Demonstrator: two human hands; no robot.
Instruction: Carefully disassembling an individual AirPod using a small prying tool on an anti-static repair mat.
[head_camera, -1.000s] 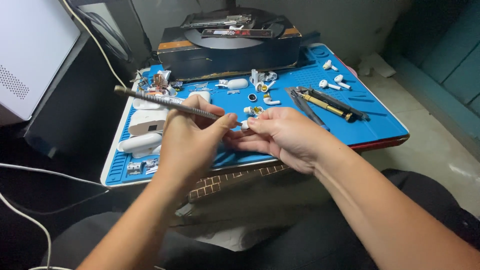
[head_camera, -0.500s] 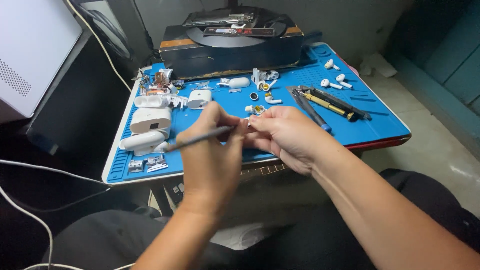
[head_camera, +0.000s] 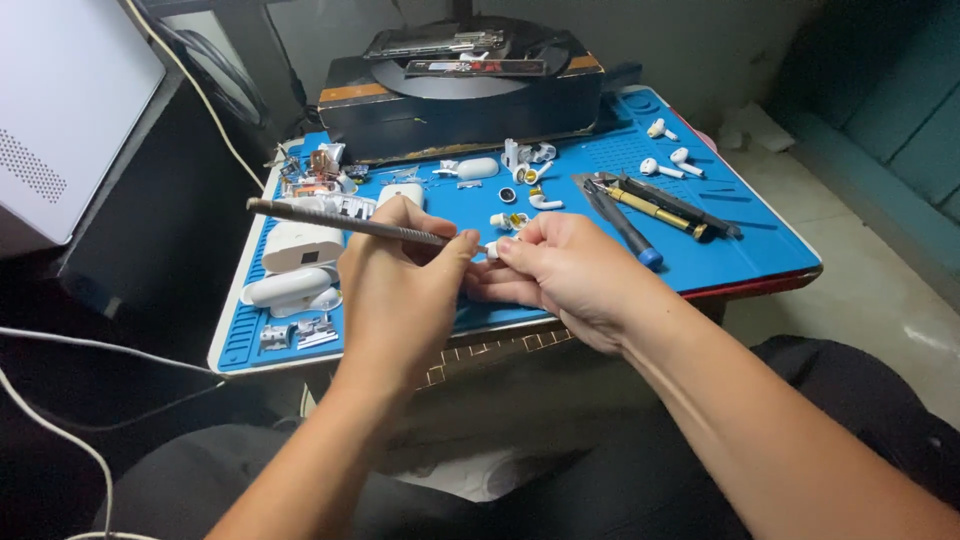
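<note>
Blue silicone work mat (head_camera: 760, 250) covers a small table, with a pale floor to the right and a dark seated lap below. At the mat's far edge stands a black box-shaped device (head_camera: 460, 95) with a round top. A white appliance (head_camera: 60, 110) sits off to the left, cables trailing beneath it.

Left hand (head_camera: 400, 290): fingers closed around a thin grey metal tool (head_camera: 340, 222), held like a pen. The shaft runs from upper left, over the mat's left side, down to the right. Its tip meets a small white part (head_camera: 492, 250) between the two hands.

Right hand (head_camera: 565, 275): fingertips pressed together, pinching that small white part just above the mat's near edge. The part is mostly hidden by the fingers; its shape cannot be made out.

Around the hands:
- Left side of mat: white earbud case halves (head_camera: 295, 245) and a rounded white shell (head_camera: 285, 290), small metal bits near the corner.
- Beyond the hands: scattered small white and metal pieces (head_camera: 525, 195), one white oval shell (head_camera: 478, 168).
- Right of the hands: a row of slim tools (head_camera: 660, 208), one with a blue end, one gold-coloured, lying diagonally.
- Far right corner: three white earbuds (head_camera: 670, 160), well apart from the hands.
</note>
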